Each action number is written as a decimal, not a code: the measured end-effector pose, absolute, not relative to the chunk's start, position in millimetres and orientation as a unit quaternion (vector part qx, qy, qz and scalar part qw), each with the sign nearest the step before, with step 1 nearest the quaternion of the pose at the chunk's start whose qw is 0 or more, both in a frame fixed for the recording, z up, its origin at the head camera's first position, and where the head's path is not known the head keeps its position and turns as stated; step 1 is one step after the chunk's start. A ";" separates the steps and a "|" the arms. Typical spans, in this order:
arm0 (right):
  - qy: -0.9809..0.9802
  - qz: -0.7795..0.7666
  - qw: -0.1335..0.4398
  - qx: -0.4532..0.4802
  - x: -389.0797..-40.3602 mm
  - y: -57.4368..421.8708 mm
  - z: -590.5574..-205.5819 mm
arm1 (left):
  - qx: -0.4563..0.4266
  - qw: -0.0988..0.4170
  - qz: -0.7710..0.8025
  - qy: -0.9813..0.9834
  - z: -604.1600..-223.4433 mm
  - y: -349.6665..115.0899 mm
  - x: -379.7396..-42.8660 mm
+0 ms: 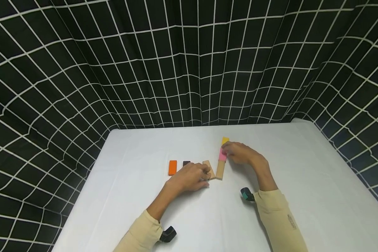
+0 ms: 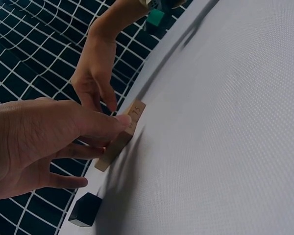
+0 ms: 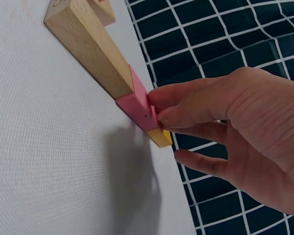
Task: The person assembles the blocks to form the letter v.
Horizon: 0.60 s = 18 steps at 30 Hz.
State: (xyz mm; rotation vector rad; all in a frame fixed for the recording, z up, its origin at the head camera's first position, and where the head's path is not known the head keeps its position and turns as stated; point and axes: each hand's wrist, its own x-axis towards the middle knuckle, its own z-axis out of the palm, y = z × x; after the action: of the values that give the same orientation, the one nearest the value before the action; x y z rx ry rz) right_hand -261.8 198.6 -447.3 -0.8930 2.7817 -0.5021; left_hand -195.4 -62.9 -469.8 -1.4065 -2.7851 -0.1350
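Observation:
My left hand (image 1: 189, 176) pinches a plain wooden block (image 2: 136, 108) between thumb and fingers; printed marks show on its end. This block leans at a slant towards a second wooden block (image 1: 220, 170), their near ends close together. Beyond the second block, in one line, come a pink block (image 3: 137, 105) and a yellow block (image 3: 159, 138). My right hand (image 1: 239, 153) holds the pink block with thumb and index finger, the other fingers spread loosely. In the head view, the left fingers cover part of the slanted block.
Left of the left hand, an orange block (image 1: 172, 168) lies on the white table (image 1: 138, 154), with a dark block (image 1: 186, 163) beside it, partly behind that hand. Black cloth (image 1: 163, 70) with a white grid surrounds the table's back and sides.

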 end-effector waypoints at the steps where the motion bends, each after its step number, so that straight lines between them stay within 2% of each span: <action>1: 0.935 -0.168 0.091 -0.299 -261.0 199.5 -448.2 | -0.453 0.011 -0.039 -0.891 -470.8 -62.5 -194.8; 18: 0.935 -0.169 0.098 -0.297 -260.5 195.7 -447.6 | -0.419 0.001 -0.022 -0.908 -469.0 -62.3 -191.2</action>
State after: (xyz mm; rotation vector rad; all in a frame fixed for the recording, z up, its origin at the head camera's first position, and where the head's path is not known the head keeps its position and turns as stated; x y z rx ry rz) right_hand -260.5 195.7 -447.6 -0.8803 2.7653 -0.4993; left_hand -191.2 -62.3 -469.0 -1.3154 -2.8495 -0.0676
